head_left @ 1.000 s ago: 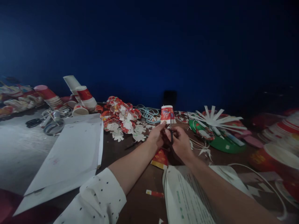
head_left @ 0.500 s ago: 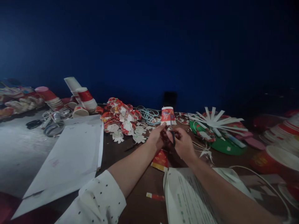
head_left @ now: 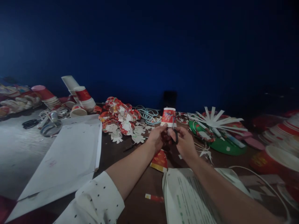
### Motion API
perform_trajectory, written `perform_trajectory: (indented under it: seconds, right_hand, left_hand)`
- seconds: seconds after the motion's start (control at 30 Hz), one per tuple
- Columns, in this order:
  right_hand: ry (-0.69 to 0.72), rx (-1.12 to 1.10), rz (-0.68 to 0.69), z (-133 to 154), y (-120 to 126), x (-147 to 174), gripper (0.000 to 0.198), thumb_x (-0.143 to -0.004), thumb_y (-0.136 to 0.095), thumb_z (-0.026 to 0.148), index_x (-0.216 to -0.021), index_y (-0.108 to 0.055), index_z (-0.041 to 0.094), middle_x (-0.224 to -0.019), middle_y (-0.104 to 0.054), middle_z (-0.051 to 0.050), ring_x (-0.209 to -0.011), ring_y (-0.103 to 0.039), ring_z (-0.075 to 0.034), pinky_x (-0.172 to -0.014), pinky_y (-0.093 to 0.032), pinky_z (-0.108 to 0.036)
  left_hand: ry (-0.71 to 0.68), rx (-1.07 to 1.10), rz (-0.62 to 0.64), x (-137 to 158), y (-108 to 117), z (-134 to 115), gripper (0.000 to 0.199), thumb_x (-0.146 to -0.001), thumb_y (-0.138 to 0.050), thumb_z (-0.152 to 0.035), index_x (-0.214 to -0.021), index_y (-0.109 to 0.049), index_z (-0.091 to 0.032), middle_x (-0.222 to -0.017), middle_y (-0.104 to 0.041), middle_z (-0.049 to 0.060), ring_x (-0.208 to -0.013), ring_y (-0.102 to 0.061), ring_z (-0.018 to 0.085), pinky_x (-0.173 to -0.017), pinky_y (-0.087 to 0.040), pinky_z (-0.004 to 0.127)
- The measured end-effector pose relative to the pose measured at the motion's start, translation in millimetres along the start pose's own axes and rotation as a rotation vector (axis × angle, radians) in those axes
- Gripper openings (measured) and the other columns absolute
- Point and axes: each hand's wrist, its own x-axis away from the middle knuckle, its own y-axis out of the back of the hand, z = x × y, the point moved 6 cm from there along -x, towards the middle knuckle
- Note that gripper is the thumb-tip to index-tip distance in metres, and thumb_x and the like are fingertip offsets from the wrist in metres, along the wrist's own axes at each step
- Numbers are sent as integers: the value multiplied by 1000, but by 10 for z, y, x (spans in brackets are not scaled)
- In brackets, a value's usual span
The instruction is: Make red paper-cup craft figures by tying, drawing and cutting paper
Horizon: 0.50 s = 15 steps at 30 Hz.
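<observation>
Red paper cup point(head_left: 167, 116) pinched at its lower edge by left hand point(head_left: 155, 137) fingers, held just beyond them, narrow end up. Black-handled scissors point(head_left: 176, 134) clamped in right hand point(head_left: 187, 144) fingers, blade pointed up at cup's right side. Red-and-gold paper piece point(head_left: 160, 160) seen on bench point(head_left: 136, 193), just nearside of left fingers.

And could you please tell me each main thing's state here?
Red-and-white paper cup: upside down, in the left hand.
Black-handled scissors: in the right hand, blades at the cup; opening unclear.
Stacked red-and-white paper cups: nested, upside down, tilted.
Pale-blue cord: coiled.
White paper strips: fanned out.
Printed white paper sheets: lying flat.
</observation>
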Motion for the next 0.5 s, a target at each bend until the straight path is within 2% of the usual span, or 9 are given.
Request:
perform_trajectory:
  seconds: [0.13,0.33,0.5]
  right_hand:
    - [10,51,-13,5,46,-29,43,-61,-76,50,-82,-57,19,-60,-65,1,-46,-57,-14,-43,-45,-25]
    - [47,77,-36,59,66,-8,43,-61,-76,51,-81,-58,18,-55,-61,1,-45,-53,-12,-42,-44,-24]
    - [51,106,-46,124,84,5,37,-62,-76,46,-77,-58,17,-52,-57,3,-42,-49,-9,-40,-41,-22]
  left_hand:
    - [-1,0,8,5,-11,9,22,-75,-67,-30,-70,-51,-16,-49,-49,-4,-38,-48,11,-39,-38,23]
    - [-22,18,-2,-29,19,5,23,-75,-69,-28,-69,-53,-13,-50,-48,-4,-39,-44,6,-42,-37,19]
    - [-19,96,-50,-8,19,-34,23,-75,-71,-21,-67,-52,-12,-51,-45,-5,-40,-40,2,-38,-30,13]
